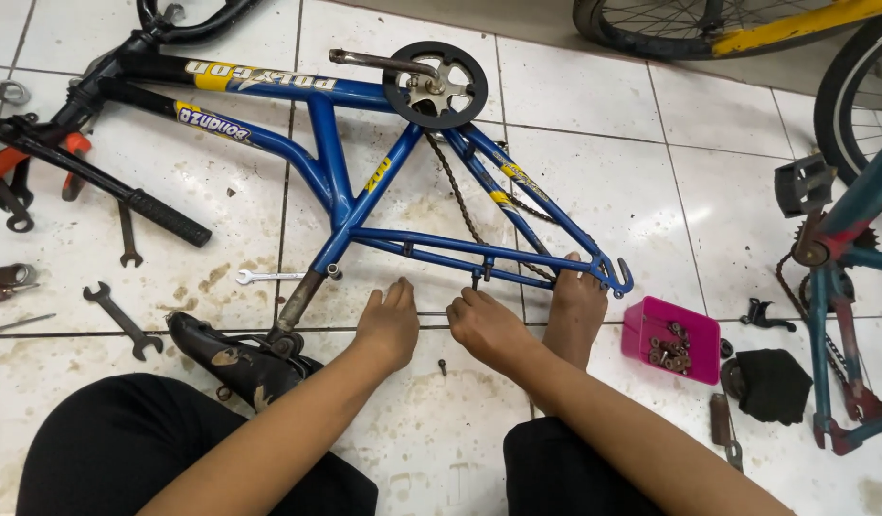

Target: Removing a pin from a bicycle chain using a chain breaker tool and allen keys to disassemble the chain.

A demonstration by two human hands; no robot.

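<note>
Blue bicycle frame [350, 191] on tiled floor [708, 162]: rigid steel, heavyish, greasy near chain [450, 186]. Left hand [388, 325], right hand [487, 325] released, fingertips at lower stay [431, 256]; best gripped by tubes.

Single head-worn view, steeply down, close over the tiled floor [594, 191].

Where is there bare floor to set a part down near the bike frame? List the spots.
Bare tile lies between the blue frame and the pink tray, up toward the yellow bike's wheel. Another patch sits below the left hand and right hand, around a small bolt. The left side is crowded with wrenches.
</note>
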